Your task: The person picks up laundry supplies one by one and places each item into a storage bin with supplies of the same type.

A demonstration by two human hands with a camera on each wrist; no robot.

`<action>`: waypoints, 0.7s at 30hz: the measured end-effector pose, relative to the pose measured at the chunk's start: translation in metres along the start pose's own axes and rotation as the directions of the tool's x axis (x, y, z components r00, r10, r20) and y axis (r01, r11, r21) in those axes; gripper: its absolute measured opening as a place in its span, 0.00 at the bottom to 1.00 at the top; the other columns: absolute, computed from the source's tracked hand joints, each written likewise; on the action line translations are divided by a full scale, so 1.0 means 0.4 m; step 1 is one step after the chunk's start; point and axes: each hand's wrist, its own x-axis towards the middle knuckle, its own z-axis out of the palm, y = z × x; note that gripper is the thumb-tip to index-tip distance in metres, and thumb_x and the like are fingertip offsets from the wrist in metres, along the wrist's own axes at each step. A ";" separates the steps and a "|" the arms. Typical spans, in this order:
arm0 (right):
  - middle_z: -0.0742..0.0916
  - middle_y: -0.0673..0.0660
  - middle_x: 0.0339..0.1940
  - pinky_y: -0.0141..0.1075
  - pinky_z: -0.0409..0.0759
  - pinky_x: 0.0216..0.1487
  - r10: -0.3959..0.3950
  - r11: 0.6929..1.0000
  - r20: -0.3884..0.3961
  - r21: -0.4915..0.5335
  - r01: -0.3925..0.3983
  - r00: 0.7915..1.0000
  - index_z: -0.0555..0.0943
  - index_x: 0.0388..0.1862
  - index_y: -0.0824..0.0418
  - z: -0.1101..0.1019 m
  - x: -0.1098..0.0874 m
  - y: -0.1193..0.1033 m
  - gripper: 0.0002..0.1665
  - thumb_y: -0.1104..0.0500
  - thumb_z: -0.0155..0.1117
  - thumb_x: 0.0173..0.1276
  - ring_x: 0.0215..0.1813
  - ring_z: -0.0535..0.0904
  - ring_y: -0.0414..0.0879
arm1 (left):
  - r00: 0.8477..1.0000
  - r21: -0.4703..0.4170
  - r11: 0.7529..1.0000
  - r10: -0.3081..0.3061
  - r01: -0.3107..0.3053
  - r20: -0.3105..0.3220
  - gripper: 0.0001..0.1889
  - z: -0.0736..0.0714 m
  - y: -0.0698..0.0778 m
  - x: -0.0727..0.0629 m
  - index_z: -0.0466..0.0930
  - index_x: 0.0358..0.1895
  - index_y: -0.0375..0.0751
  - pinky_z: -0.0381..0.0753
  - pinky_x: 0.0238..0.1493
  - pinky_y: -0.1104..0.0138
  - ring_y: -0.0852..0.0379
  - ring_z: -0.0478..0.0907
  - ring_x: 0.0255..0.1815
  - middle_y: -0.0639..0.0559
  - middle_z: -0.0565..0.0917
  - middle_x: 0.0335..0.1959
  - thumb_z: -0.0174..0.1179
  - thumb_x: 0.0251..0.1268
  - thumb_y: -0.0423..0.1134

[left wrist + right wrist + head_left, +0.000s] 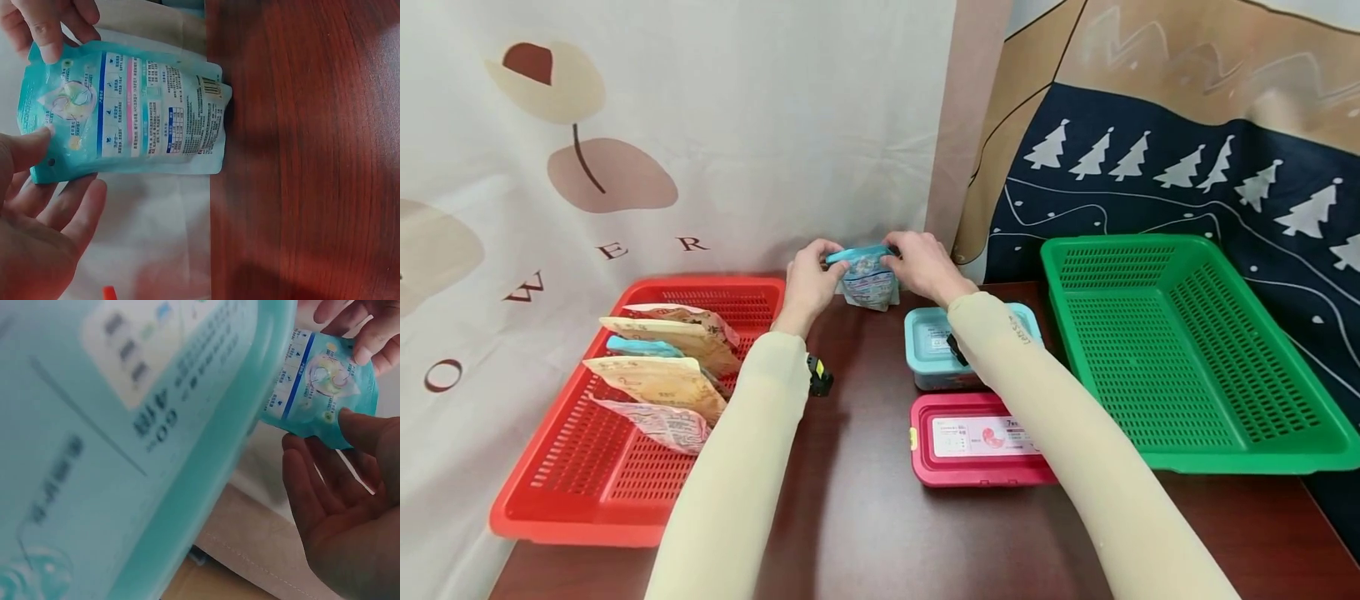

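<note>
Both hands hold a teal plastic pouch (871, 279) upright by its top corners at the back of the table. My left hand (808, 279) pinches the left top corner between thumb and fingers. On the other corner, my right hand (925, 265) pinches the same way. In the left wrist view, the pouch (137, 112) shows printed text, a barcode and a round pod picture, its bottom edge at the tabletop. A light-blue lidded box (931, 342) stands below my right forearm, and its lid (125, 450) fills much of the right wrist view.
At the left, a red basket (580, 521) holds several upright pouches (662, 385). A green basket (1157, 350) stands at the right. The pink lidded box (977, 442) lies in front of the light-blue one, partly under the right sleeve. A printed curtain (775, 125) hangs behind the table.
</note>
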 end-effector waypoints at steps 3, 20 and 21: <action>0.87 0.56 0.56 0.44 0.80 0.55 -0.013 1.000 -0.040 0.014 0.013 0.999 0.84 0.61 0.57 0.002 -0.007 0.001 0.16 0.55 0.60 0.81 0.52 0.82 0.50 | 0.999 0.013 1.000 0.011 -0.010 -0.042 0.10 -0.001 0.001 -0.003 0.83 0.53 0.39 0.77 0.60 0.54 0.44 0.81 0.55 0.41 0.87 0.53 0.65 0.73 0.36; 0.89 0.56 0.51 0.42 0.81 0.51 -0.035 0.998 -0.167 0.041 0.043 0.985 0.87 0.56 0.58 -0.059 -0.049 -0.037 0.13 0.56 0.61 0.80 0.49 0.81 0.49 | 0.987 -0.043 0.996 0.066 -0.073 -0.146 0.08 -0.037 0.072 -0.025 0.85 0.47 0.39 0.73 0.54 0.57 0.47 0.77 0.48 0.42 0.90 0.45 0.68 0.70 0.37; 0.89 0.55 0.51 0.42 0.81 0.51 -0.041 0.998 -0.172 0.038 0.048 0.984 0.87 0.56 0.58 -0.064 -0.052 -0.039 0.13 0.56 0.61 0.80 0.49 0.81 0.49 | 0.987 -0.046 0.996 0.070 -0.077 -0.143 0.08 -0.041 0.077 -0.026 0.85 0.47 0.38 0.73 0.54 0.57 0.47 0.77 0.48 0.42 0.90 0.46 0.68 0.70 0.37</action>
